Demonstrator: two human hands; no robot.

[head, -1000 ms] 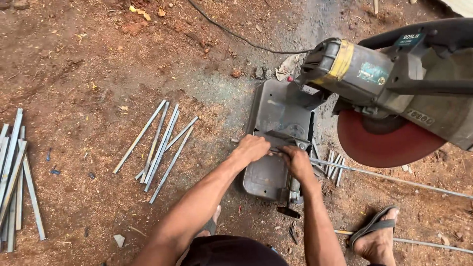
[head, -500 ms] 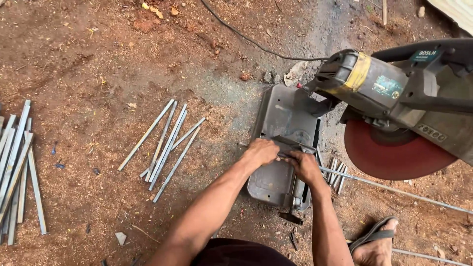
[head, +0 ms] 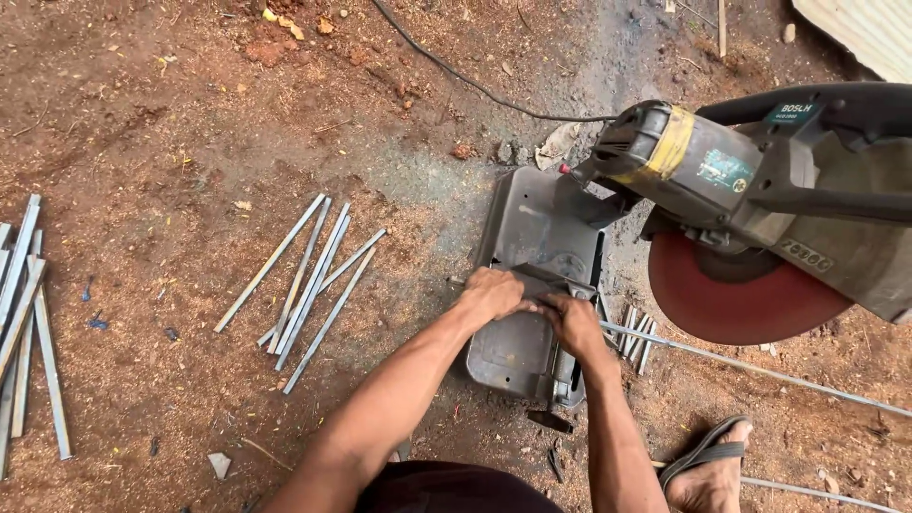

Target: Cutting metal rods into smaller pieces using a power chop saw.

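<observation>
My left hand (head: 489, 294) and right hand (head: 573, 323) meet on the grey metal base (head: 532, 285) of a chop saw, which sits on the bare earth floor (head: 190, 123). Both hands press on the vise clamp (head: 546, 281) at mid-base, fingers curled over it; whether a workpiece lies under them I cannot tell. The left hand is closed over the clamp's near edge, and the right hand is closed just beside it, the two touching. To the right, the saw head (head: 722, 180) stands raised, its red cutting disc (head: 741, 299) clear of the base. A long thin rod (head: 760, 370) runs from beneath my right hand toward the right edge. Short cut pieces (head: 635, 332) lie just beside the base. Farther left, a loose fan of grey metal strips (head: 313, 280) rests on the floor, and another bundle (head: 24, 313) lies at the left edge. A black cable (head: 456, 71) crosses the ground above. My sandalled foot (head: 708, 470) sits at bottom right.
</observation>
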